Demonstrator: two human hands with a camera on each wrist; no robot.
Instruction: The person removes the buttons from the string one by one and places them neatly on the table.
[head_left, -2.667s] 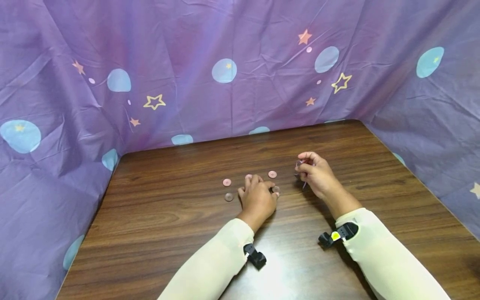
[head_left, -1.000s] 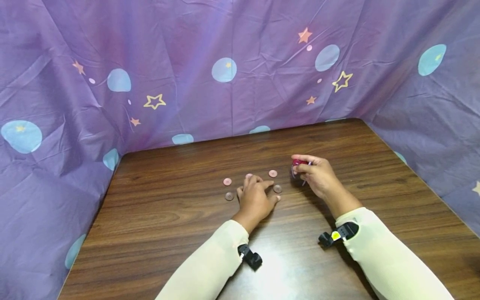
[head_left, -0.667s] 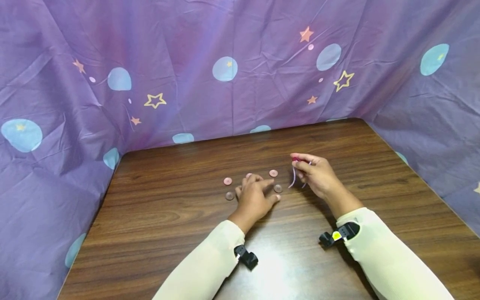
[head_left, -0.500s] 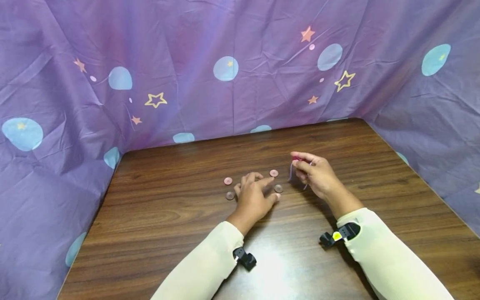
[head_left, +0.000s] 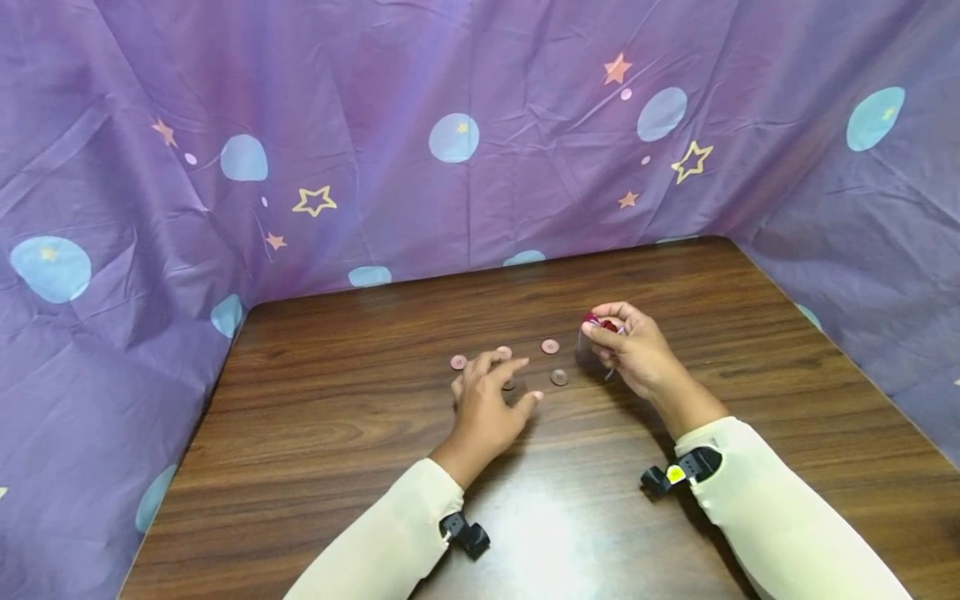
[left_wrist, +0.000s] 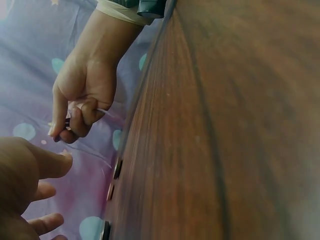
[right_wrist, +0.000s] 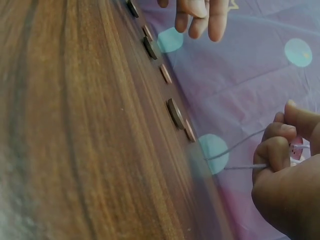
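My right hand (head_left: 636, 350) pinches red buttons (head_left: 591, 319) between thumb and fingers above the table. A thin lilac string (head_left: 610, 374) hangs from that hand; two strands of the string (right_wrist: 240, 167) trail out past its fingers in the right wrist view, where a pink button (right_wrist: 295, 148) shows within the grip. My left hand (head_left: 483, 408) hovers with spread fingers over the loose buttons, holding nothing. Behind it lie three pink buttons (head_left: 550, 346) in a row. Nearer me is a grey-brown button (head_left: 559, 377), and another grey-brown button (head_left: 508, 385) is partly hidden by the left fingers.
The brown wood-grain table (head_left: 337, 500) spreads under both arms. A purple curtain (head_left: 375, 125) with stars and blue spots hangs behind it and along both sides. Each sleeve bears a black wrist camera (head_left: 467, 536).
My left hand has drawn back and to the left, uncovering buttons in the middle. My right hand stays in place, its index finger more bent, and more of the red buttons shows.
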